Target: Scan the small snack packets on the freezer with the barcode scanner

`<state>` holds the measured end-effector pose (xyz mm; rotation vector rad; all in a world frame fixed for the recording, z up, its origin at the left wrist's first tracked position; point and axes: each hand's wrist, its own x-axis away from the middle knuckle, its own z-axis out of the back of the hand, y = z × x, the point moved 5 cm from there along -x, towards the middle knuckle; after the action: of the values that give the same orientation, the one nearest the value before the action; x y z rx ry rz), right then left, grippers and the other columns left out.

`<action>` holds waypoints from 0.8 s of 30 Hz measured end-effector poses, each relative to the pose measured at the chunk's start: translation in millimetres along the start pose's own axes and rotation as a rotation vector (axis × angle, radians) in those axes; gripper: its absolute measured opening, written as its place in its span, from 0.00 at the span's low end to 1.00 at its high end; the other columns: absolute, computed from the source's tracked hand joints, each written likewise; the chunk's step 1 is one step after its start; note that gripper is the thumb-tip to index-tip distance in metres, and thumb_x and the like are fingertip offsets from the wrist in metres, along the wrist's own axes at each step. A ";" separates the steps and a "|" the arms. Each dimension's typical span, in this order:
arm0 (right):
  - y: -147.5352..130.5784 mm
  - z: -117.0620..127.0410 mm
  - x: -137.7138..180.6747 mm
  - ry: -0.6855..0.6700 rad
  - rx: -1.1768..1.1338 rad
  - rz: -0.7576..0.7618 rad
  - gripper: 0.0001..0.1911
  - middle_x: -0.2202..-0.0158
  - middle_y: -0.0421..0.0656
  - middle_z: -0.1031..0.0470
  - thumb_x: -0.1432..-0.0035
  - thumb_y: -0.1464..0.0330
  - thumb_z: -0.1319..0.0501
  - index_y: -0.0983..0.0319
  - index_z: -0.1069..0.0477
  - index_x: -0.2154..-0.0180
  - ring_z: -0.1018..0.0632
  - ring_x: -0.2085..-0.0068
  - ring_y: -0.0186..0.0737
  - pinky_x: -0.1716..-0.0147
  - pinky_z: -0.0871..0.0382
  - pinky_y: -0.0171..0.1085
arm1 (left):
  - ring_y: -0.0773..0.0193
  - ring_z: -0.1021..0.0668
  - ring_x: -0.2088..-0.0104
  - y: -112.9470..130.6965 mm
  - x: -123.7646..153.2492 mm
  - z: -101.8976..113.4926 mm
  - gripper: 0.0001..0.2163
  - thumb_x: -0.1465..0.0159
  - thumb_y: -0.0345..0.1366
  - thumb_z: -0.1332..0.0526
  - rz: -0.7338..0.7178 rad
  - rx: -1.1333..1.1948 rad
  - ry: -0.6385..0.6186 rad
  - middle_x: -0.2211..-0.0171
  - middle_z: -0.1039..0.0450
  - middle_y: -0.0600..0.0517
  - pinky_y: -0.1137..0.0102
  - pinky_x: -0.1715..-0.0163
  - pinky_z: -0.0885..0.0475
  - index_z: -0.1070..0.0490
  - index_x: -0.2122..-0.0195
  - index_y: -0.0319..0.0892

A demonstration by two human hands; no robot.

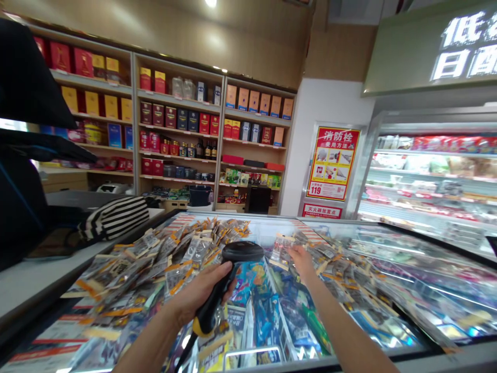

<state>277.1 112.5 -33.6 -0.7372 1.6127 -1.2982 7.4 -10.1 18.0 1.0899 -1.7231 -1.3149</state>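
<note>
My left hand [202, 296] is closed around the handle of a black and yellow barcode scanner [229, 280], whose head points away over a glass-topped chest freezer [388, 228]. My right hand [300, 260] reaches forward and pinches a small clear packet [280, 249] at the edge of a heap. Two heaps of clear packets with orange labels lie on the freezer lid, one to the left [163, 264] and one to the right [341, 264]. Colourful frozen goods show through the glass below.
A grey counter [27, 282] runs along the left with a striped bag [114, 216] on it. Wooden shelves [176, 140] of boxed goods and bottles line the back wall. An open refrigerated case [430, 181] stands at the right beside a red fire-hydrant poster [333, 163].
</note>
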 end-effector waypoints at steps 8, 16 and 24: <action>-7.3 -3.3 8.7 -0.007 0.080 0.012 0.11 0.82 0.38 0.32 0.64 0.64 0.43 0.64 0.34 0.76 0.32 0.78 0.34 0.77 0.40 0.33 | 0.73 0.34 0.83 -3.7 -3.5 -4.1 0.14 0.49 0.46 0.46 -0.009 -0.019 0.001 0.82 0.33 0.54 0.77 0.82 0.41 0.36 0.76 0.37; -4.9 -2.7 5.6 0.014 0.061 0.029 0.10 0.82 0.38 0.33 0.65 0.65 0.42 0.63 0.34 0.76 0.32 0.78 0.34 0.78 0.39 0.33 | 0.73 0.34 0.83 -3.1 -2.3 1.9 0.13 0.48 0.45 0.47 -0.023 -0.029 0.017 0.81 0.34 0.54 0.77 0.83 0.42 0.36 0.74 0.38; -7.4 -4.6 7.8 0.000 0.063 0.028 0.10 0.81 0.38 0.32 0.65 0.65 0.43 0.64 0.33 0.76 0.32 0.78 0.34 0.77 0.39 0.34 | 0.73 0.34 0.83 -6.5 -2.5 3.9 0.14 0.48 0.45 0.47 -0.023 -0.061 0.013 0.82 0.34 0.54 0.77 0.82 0.42 0.37 0.77 0.38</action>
<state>269.1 105.6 -28.5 -0.6737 1.5696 -1.3226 6.3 -7.2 10.7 1.0844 -1.6545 -1.3633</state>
